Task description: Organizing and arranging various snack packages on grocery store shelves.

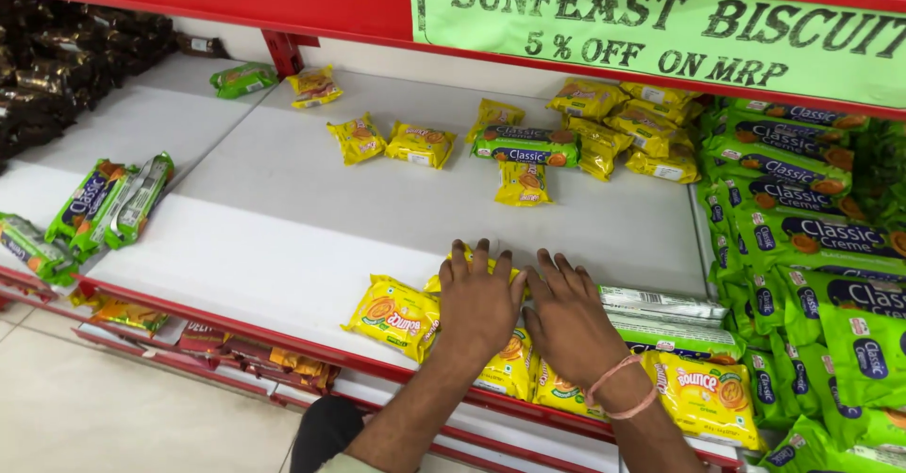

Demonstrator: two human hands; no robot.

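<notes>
While green cream-biscuit packs point(802, 237) are being kept stacked at the right, a row of small yellow foil biscuit packets point(396, 314) at the front edge of the white shelf point(283, 218) is being pressed flat by the left hand point(478, 303) and right hand point(566, 317), fingers spread, nothing clasped.

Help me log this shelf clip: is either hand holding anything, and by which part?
Nothing is gripped. The left hand and right hand lie palm-down, fingers spread, pressing on the tops of the yellow biscuit packets at the white shelf front.
</notes>
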